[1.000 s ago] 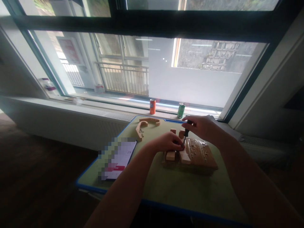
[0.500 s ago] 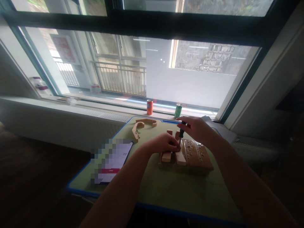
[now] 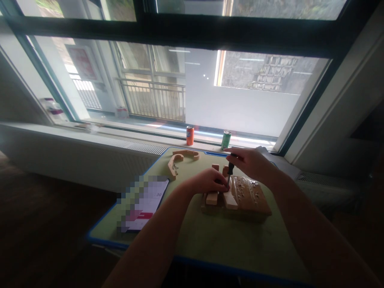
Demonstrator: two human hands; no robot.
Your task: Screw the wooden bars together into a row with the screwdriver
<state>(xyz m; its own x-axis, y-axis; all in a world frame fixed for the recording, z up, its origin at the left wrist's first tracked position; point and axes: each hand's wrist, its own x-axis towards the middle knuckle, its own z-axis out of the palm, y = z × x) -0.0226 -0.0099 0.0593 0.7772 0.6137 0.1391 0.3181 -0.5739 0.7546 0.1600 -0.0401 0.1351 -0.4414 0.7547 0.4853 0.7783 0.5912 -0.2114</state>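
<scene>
My right hand (image 3: 249, 163) is closed around the black handle of a screwdriver (image 3: 230, 169) that stands nearly upright, tip down. Its tip meets pale wooden blocks (image 3: 222, 197) on a brown wooden board (image 3: 252, 196). My left hand (image 3: 209, 181) is closed and rests on those blocks right beside the screwdriver tip, fingers pinched where the tip lands; what they pinch is too small to see. Several small screws lie scattered on the board's top.
The green table (image 3: 210, 236) has a blue edge. A curved wooden piece (image 3: 179, 159) lies at its far left, a phone-like flat object (image 3: 144, 204) at the near left. An orange can (image 3: 190, 135) and a green can (image 3: 226, 140) stand on the window sill behind.
Both hands have stayed in place on the blocks and screwdriver. Only the view shifted slightly.
</scene>
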